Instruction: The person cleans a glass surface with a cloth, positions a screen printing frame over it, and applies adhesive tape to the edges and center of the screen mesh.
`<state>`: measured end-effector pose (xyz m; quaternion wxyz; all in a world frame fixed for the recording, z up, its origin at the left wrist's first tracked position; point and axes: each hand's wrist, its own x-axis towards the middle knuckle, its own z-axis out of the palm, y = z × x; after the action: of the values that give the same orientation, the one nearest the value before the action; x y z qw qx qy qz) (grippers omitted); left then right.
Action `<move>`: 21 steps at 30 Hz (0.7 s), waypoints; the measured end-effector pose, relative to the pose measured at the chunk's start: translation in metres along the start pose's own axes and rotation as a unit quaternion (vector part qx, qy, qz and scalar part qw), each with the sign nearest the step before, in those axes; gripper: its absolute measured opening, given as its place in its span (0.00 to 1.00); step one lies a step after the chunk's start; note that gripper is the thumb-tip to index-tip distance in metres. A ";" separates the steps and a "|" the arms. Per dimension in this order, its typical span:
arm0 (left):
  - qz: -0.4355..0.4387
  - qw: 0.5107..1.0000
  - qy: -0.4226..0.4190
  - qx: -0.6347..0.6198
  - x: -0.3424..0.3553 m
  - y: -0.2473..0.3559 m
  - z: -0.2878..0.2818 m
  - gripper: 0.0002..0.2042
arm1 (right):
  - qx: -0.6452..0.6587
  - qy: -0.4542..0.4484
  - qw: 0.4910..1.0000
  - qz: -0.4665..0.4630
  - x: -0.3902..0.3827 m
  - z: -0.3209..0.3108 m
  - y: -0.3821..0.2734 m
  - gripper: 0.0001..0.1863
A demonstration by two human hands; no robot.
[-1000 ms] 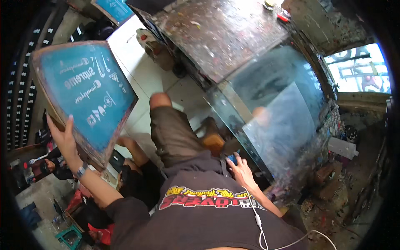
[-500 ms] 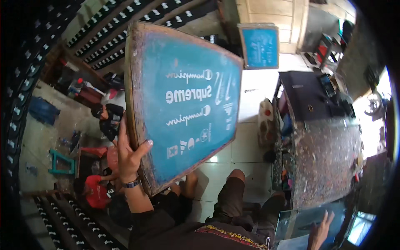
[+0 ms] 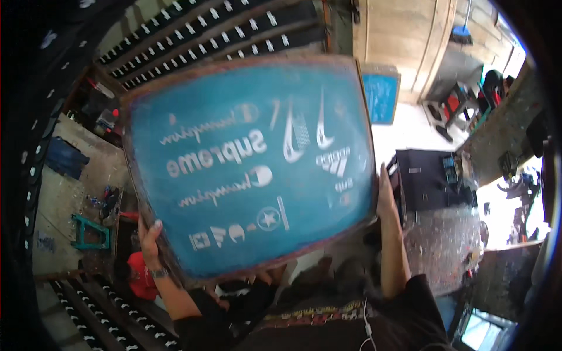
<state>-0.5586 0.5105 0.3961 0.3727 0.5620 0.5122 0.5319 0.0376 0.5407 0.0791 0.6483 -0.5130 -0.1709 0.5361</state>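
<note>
I hold up a large wood-framed blue screen (image 3: 234, 152) with pale, mirrored lettering and emblems, tilted across the middle of the view. My left hand (image 3: 149, 243) is closed on its lower left edge, thumb on the front and the other fingers largely hidden behind the frame. My right hand (image 3: 386, 199) grips the right edge, its fingertips along the side of the frame. The screen hides much of what is behind it.
A smaller blue screen (image 3: 379, 99) leans by a wooden door (image 3: 398, 35). Racks of black printed pieces (image 3: 211, 29) line the back and lower left. A paint-spattered table (image 3: 439, 245) stands right; a green stool (image 3: 88, 234) and a person in red (image 3: 140, 275) are left.
The screen has risen and swung from the left to the middle, facing me more fully. My right hand has left the glass-topped area and now grips the screen's right edge.
</note>
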 end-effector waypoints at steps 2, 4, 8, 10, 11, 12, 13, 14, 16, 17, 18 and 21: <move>-0.068 0.993 -0.035 0.092 0.024 -0.013 -0.010 0.36 | -0.028 0.012 0.998 -0.054 -0.048 0.037 -0.063 0.33; -0.067 0.994 -0.005 0.086 0.047 -0.052 -0.041 0.33 | -0.053 0.026 0.997 -0.055 -0.076 0.078 -0.110 0.33; -0.105 0.993 0.053 0.001 0.081 -0.083 0.039 0.33 | -0.217 0.120 0.967 -0.061 -0.076 0.060 -0.171 0.33; -0.109 0.993 0.054 0.000 0.111 -0.079 0.101 0.33 | -0.242 0.159 0.951 -0.106 -0.074 0.040 -0.197 0.33; -0.106 0.993 0.055 -0.003 0.123 -0.071 0.128 0.33 | -0.258 0.173 0.941 -0.131 -0.066 0.025 -0.211 0.34; -0.086 0.996 0.014 0.016 0.135 -0.057 0.156 0.32 | -0.191 0.208 0.942 -0.183 -0.051 -0.002 -0.217 0.34; -0.068 0.997 -0.024 0.040 0.145 -0.044 0.177 0.31 | -0.122 0.236 0.937 -0.228 -0.036 -0.022 -0.217 0.35; -0.066 0.997 -0.020 0.038 0.158 -0.034 0.196 0.31 | -0.182 0.251 0.931 -0.195 -0.037 -0.023 -0.233 0.35; -0.004 0.996 -0.084 -0.032 0.192 -0.021 0.241 0.31 | -0.108 0.263 0.930 -0.233 -0.046 -0.031 -0.262 0.39; -0.004 0.996 -0.087 -0.029 0.208 -0.014 0.250 0.31 | -0.105 0.265 0.930 -0.231 -0.042 -0.034 -0.266 0.39; -0.009 0.993 -0.099 -0.061 0.226 -0.009 0.261 0.30 | -0.122 0.261 0.924 -0.250 -0.041 -0.038 -0.274 0.38; 0.054 0.992 -0.111 -0.008 0.262 0.004 0.293 0.28 | -0.068 0.284 0.926 -0.240 -0.037 -0.061 -0.291 0.37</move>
<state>-0.2949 0.8013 0.4109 0.4024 0.6414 0.4324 0.4897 0.2222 0.5085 0.3125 0.7423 -0.6305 -0.1333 0.1833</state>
